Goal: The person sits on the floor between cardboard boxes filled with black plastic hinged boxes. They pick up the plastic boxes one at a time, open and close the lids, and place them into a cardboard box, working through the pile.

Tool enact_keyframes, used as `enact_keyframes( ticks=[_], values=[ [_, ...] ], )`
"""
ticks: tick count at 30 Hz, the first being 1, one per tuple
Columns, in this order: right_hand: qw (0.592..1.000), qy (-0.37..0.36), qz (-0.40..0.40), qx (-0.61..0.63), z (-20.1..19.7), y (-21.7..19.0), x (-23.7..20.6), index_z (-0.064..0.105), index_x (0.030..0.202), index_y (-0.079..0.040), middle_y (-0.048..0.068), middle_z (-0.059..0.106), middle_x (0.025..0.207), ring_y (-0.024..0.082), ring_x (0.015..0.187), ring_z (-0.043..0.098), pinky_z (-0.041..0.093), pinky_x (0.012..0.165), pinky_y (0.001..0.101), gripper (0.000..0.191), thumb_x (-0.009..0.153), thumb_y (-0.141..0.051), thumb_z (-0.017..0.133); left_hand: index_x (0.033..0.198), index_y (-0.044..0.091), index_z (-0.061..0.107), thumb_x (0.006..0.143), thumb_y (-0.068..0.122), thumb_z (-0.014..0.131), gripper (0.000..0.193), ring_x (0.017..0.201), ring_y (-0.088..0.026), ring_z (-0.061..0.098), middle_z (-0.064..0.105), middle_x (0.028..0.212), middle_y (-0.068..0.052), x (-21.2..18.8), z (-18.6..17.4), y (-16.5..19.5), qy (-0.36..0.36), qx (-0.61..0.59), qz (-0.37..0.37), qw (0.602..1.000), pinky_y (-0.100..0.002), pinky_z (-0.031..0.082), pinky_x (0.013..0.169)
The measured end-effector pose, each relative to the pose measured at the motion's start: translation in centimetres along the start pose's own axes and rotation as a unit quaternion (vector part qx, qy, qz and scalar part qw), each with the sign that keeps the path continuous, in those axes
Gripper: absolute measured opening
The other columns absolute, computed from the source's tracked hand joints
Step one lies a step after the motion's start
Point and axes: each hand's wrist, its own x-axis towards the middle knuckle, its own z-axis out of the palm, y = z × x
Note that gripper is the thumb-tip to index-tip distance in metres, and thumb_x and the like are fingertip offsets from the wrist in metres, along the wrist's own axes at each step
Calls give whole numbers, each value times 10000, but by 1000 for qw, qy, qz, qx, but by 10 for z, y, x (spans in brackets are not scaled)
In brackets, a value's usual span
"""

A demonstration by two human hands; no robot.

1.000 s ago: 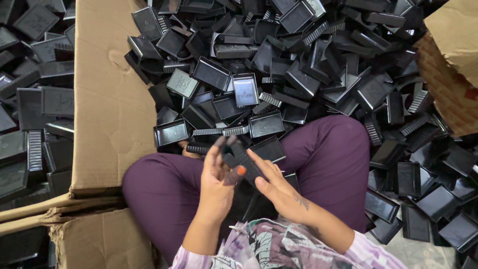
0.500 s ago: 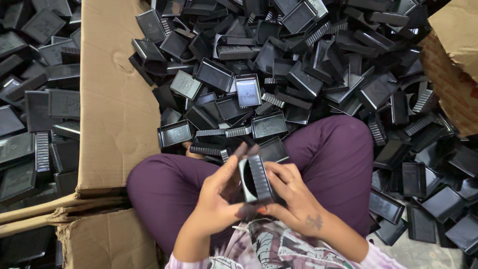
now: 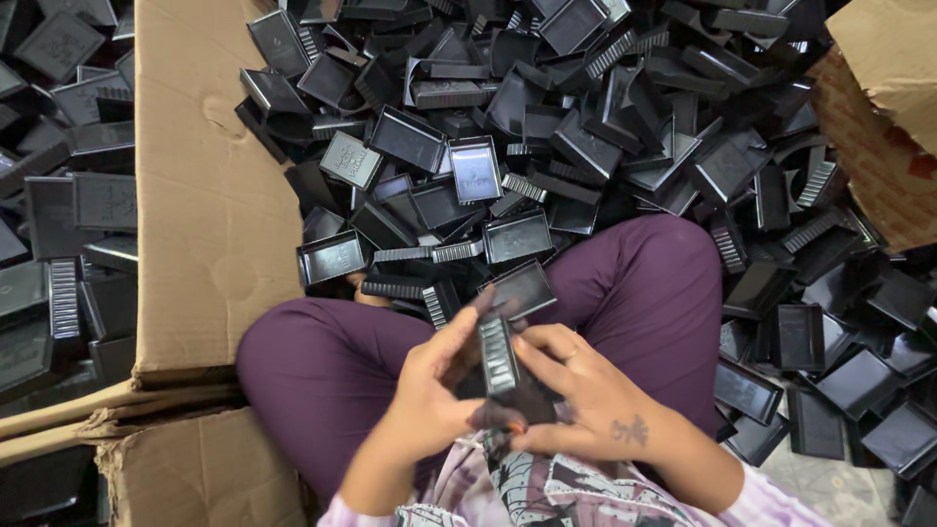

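Note:
Over my lap, both hands grip one small black plastic tray piece (image 3: pixel 498 356), held on edge so its ribbed side faces up. My left hand (image 3: pixel 434 390) wraps the piece from the left. My right hand (image 3: pixel 576 395) closes on it from the right, fingertips meeting under it. My legs in purple trousers (image 3: pixel 644 283) are crossed beneath the hands. A large heap of matching black plastic trays (image 3: pixel 547 127) lies on the floor just beyond my knees.
A brown cardboard box (image 3: pixel 210 215) stands at my left, its flap upright, with more black trays (image 3: pixel 68 224) lying to its left. Another cardboard box (image 3: pixel 883 107) sits at the upper right. Loose trays (image 3: pixel 830 361) spread along my right side.
The black piece has been drawn closer to my body and turned on edge. Both hands have closed more tightly around it.

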Motion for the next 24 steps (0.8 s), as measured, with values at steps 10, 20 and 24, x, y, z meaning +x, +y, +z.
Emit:
enact_keyframes(
  ticks=[10,20,24],
  values=[
    [983,-111,146,16,9,-14,29,699,1264,-106,85,697,847,275,782,696,554,707,393,526,834,-396,787,904,16,726,548,195,985,475,858,-185,655,664,915,-52,-17,-32,-2,108,220,77,967,-307,528,784],
    [916,-136,93,-367,21,81,46,538,1404,-74,142,611,1337,329,1249,548,467,934,441,861,606,-268,798,1308,-55,467,851,253,923,715,1225,-355,484,500,1320,-201,-69,-153,126,421,750,122,496,-443,389,1088],
    [951,-124,182,-219,21,98,33,559,1421,-64,113,662,1279,289,1202,613,492,993,374,601,864,-209,733,1368,-6,528,639,245,931,870,1311,-425,514,563,1352,-220,-27,-140,92,327,790,-29,518,-506,409,1146]
  ],
)
